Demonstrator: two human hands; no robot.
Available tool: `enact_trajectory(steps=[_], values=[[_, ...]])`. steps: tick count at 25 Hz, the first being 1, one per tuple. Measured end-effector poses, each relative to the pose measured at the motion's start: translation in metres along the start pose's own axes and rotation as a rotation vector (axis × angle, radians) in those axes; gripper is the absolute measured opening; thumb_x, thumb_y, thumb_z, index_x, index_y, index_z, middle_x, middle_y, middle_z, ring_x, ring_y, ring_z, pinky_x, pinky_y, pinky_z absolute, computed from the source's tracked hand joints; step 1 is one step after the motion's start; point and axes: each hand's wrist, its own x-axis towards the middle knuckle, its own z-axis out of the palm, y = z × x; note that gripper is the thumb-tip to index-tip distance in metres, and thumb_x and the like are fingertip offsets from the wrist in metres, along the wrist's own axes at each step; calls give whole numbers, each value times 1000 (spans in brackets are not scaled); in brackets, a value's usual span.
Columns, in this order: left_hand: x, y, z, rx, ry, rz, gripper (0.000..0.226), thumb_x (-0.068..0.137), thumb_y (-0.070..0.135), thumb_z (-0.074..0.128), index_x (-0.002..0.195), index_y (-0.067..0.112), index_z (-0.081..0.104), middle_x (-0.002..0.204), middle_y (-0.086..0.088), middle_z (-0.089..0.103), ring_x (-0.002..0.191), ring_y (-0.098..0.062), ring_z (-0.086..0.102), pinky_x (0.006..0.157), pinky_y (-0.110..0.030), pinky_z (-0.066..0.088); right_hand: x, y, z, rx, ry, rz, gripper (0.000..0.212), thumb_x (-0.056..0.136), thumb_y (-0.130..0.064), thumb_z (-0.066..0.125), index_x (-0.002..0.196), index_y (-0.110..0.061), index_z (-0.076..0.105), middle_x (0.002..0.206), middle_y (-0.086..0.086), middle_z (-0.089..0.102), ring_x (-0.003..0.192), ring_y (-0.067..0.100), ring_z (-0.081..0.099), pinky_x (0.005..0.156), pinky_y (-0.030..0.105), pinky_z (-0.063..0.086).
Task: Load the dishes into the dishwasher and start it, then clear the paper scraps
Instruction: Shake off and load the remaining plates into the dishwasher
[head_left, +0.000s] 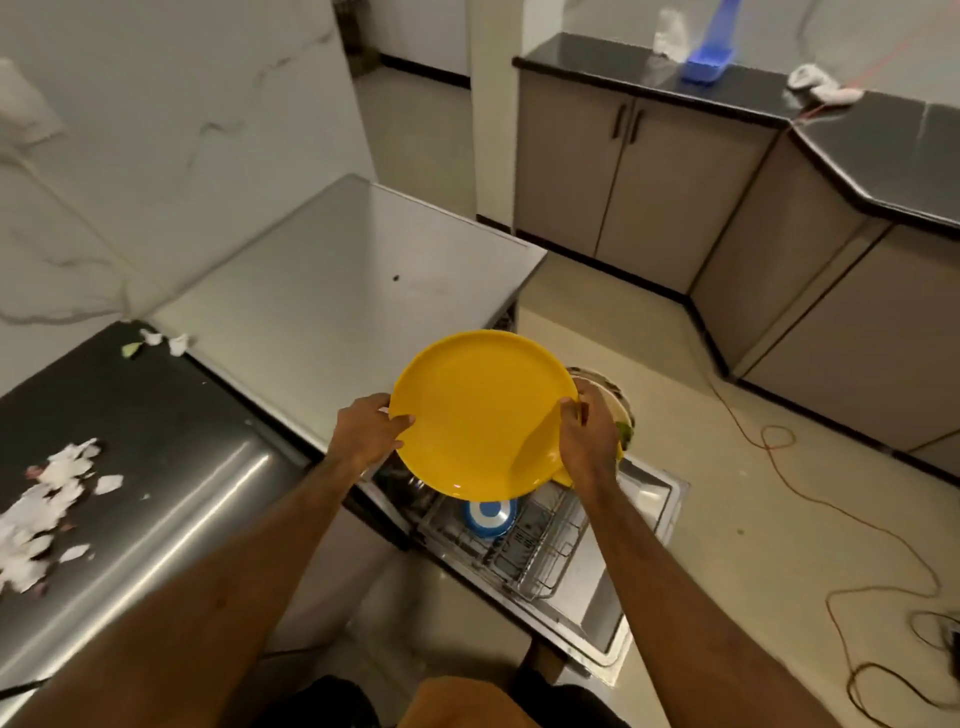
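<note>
A large yellow plate is held flat in mid-air above the open dishwasher. My left hand grips its left rim and my right hand grips its right rim. Under my right hand more dishes show, a pale one and a second yellow edge; how they are held is hidden. Below, the pulled-out wire rack carries a blue and white bowl. The dishwasher door lies open and flat. White paper scraps are strewn on the dark counter at left, and a few scraps lie by the wall.
A steel worktop stands behind the dishwasher. Grey cabinets with a black countertop run along the right and back. An orange cable and dark cables loop over the floor at right. A blue-lit device sits on the far counter.
</note>
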Motion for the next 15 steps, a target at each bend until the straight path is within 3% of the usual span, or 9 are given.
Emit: enact_trajectory(steps=[2,4,7,9,12,15], values=[[17,15,31,134,6,62,33,88,31,81,110,11,66,97,-9,73,79,-27,75,72,-41,63,15,19,-16,-41,31,35,29,106,-16,52,133,-18,63,107,-4,63,95,20,60,64,21,39],[27,23,62,404,-37,133,25,96,32,71,105,14,55,92,-5,64,81,-27,68,68,-39,56,25,43,-25,-97,15,84,27,105,-10,51,125,-20,66,98,-5,61,89,20,61,63,20,39],[45,25,111,693,-197,223,9,103,23,49,103,20,40,90,-11,60,84,-32,65,69,-46,55,37,86,-27,-169,-103,128,31,102,-7,54,118,-29,70,102,-3,67,98,23,66,70,22,44],[62,16,140,779,-279,257,14,102,19,42,114,24,35,88,-9,58,81,-28,63,67,-44,52,42,111,-26,-244,-184,156,34,100,-7,58,120,-32,71,111,1,71,103,27,67,77,24,48],[95,-6,180,829,-382,326,7,102,19,43,109,21,44,91,-4,59,82,-21,60,70,-36,47,50,144,-17,-342,-294,182,42,101,-5,57,133,-30,67,125,5,67,108,31,66,89,36,55],[138,-36,219,915,-445,349,12,100,15,49,112,19,50,98,-6,62,88,-24,63,76,-39,53,58,182,2,-408,-250,177,48,98,0,55,136,-28,64,131,5,67,114,29,64,97,39,53]])
